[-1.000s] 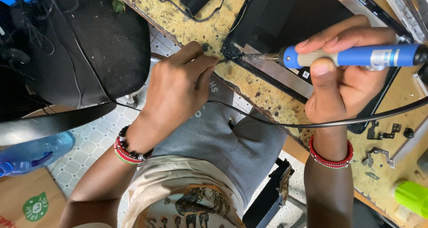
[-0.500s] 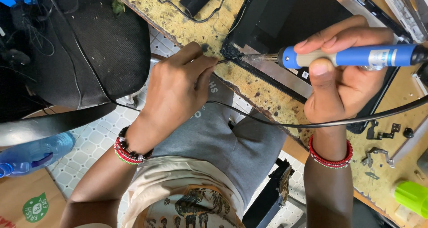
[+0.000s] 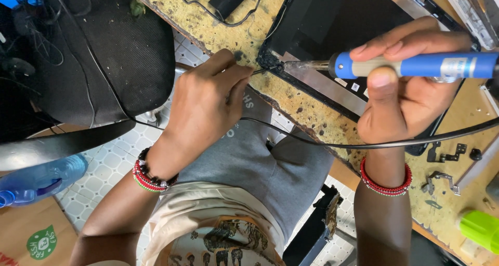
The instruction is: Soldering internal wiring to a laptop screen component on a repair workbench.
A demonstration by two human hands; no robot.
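My right hand grips a blue-handled soldering iron, held level with its metal tip pointing left at the corner of a black laptop lid panel. My left hand pinches a thin wire or tool whose end meets that same corner. The panel lies on a worn yellow workbench. The iron's black cable runs across my lap. Both wrists wear red beaded bracelets.
Small metal hinges and brackets lie on the bench at the right, by a green object. A black office chair stands at the left, a blue plastic bottle and a cardboard box on the tiled floor.
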